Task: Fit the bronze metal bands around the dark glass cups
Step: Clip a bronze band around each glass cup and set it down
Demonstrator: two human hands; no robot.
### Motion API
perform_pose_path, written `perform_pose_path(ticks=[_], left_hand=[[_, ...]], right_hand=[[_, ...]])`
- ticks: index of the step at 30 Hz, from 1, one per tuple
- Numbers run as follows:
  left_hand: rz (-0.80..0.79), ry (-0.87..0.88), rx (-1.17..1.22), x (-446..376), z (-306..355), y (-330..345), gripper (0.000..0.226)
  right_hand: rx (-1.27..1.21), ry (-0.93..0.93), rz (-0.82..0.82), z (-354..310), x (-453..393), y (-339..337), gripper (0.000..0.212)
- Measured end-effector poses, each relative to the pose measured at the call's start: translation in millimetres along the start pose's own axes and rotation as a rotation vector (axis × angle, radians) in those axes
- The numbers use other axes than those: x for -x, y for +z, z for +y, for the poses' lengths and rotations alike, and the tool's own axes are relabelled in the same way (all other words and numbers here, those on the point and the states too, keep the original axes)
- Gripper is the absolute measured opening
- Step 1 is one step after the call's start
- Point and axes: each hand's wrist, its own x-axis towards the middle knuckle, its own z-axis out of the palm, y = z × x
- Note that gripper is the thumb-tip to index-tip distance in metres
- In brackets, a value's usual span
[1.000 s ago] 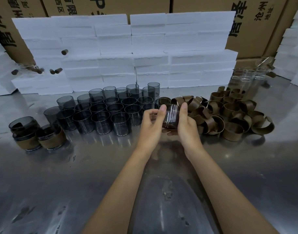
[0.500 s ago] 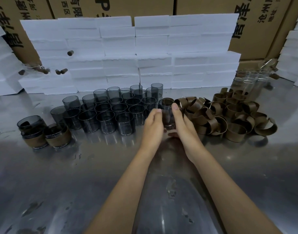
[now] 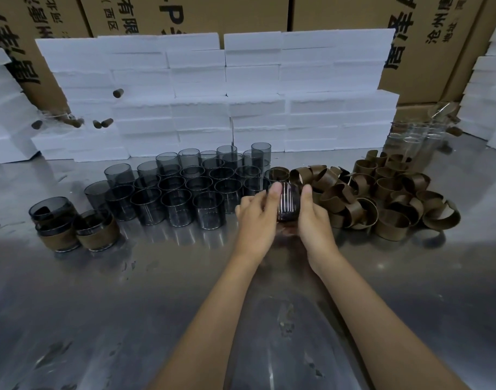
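Tipped onto its side since a half-second ago, dark glass cup [image 3: 288,202] | left hand [image 3: 256,218], right hand [image 3: 311,218] grip it | bronze bands [image 3: 381,198] heaped at 2 o'clock

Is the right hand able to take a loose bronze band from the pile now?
Probably not yet: the right hand and left hand both hold a dark glass cup. The pile of bronze bands lies close, unblocked.

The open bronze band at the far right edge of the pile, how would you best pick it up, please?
Pinch the bronze band at the middle of its curved wall, coming from above and the right. It lies at the edge of the pile with bare table beside it, and its open gap leaves the thin wall free for thumb and finger.
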Motion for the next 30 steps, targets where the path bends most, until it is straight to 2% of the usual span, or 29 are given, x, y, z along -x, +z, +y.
perform_pose_path(ticks=[3, 6, 9, 11, 14, 18, 23, 30], left_hand=[[0.054, 0.007, 0.067, -6, 0, -8, 0.050], [0.040, -0.031, 0.214, -3, 5, -13, 0.037], [0.047, -0.083, 0.421, -1, 10, -15, 0.034], [0.046, -0.079, 0.472, 0, 13, -16, 0.032], [0.002, -0.052, 0.477, 0, 14, -17, 0.034], [-0.047, 0.013, 0.414, 2, 13, -17, 0.040], [-0.063, 0.027, 0.436, 0, 8, -13, 0.048], [0.069, -0.027, 0.570, -2, 6, -18, 0.044]], right_hand=[[0.064, -0.100, 0.019, 4, -2, -4, 0.040], [0.013, -0.142, 0.004, 5, -1, -4, 0.032], [-0.181, -0.018, -0.035, -1, 0, -4, 0.029], [-0.335, 0.113, -0.135, -4, 0, -5, 0.038], [-0.514, 0.259, -0.226, -5, -2, -9, 0.041], [-0.634, 0.300, -0.240, -6, -5, -11, 0.038], [-0.623, 0.274, -0.262, -3, -8, -11, 0.037], [-0.452, 0.217, -0.354, -10, 2, -8, 0.045]])
